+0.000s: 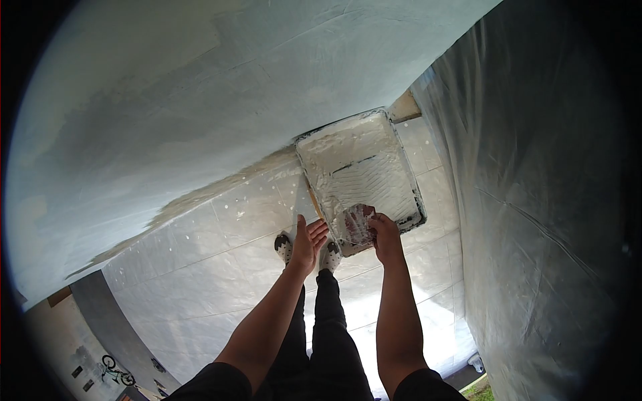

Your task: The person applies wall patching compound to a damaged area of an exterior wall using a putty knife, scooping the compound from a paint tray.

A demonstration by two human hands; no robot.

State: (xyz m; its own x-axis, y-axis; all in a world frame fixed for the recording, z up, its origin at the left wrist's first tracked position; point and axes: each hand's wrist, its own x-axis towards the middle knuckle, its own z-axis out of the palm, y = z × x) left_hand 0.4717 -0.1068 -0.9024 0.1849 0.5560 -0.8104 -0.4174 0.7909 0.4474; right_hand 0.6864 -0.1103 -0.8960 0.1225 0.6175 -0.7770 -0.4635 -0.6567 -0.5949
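My right hand pinches the edge of a flat reddish-brown piece smeared with white paint. This piece overlaps the near end of a large paint tray in this view. The tray has a dark rim, a ribbed slope and thick off-white paint across its inside. Just left of the tray's near corner is my left hand, empty, with its fingers stretched out and the thumb raised.
A wall with uneven grey-white coating rises on the left. Clear plastic sheeting hangs on the right. Paint-spotted sheeting covers the floor, where my patterned socks show. A bicycle stands far off at lower left.
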